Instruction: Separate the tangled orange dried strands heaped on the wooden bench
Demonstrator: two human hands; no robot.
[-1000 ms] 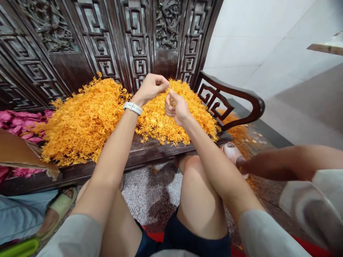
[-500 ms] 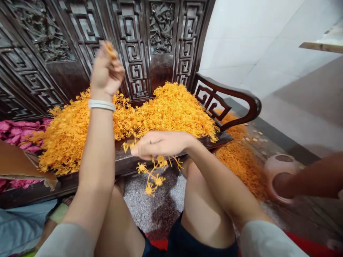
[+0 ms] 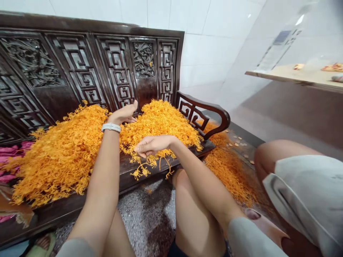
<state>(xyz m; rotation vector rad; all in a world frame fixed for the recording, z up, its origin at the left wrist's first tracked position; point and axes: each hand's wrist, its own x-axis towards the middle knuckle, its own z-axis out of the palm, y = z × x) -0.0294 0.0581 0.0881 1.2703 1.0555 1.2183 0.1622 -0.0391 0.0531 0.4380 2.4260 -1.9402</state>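
My left hand [image 3: 125, 113], with a pale band [image 3: 111, 127] on its wrist, is over the back of the orange heaps, its fingers stretched out and nothing seen in them. Lower down, my right hand [image 3: 154, 145] is closed on orange flower sprigs [image 3: 142, 172], whose thin stems and spidery heads dangle below the fingers at the bench's front edge. A left heap of orange flowers [image 3: 64, 150] and a right heap of orange flowers [image 3: 168, 123] lie on the dark wooden bench [image 3: 128, 182]. A small orange bit [image 3: 150, 64] shows against the carved backrest.
The bench's curved armrest [image 3: 209, 107] stands at the right end. Beyond it, orange pieces [image 3: 227, 175] cover the floor. Pink flowers [image 3: 10, 157] and torn cardboard [image 3: 18, 210] lie at far left. Another person's leg [image 3: 276, 153] is at right, below a shelf [image 3: 289, 79].
My hands, first together over the right heap, have parted. The left swung up with something orange, then came down open. The right moved lower, sprigs hanging from it. The view has tilted up.
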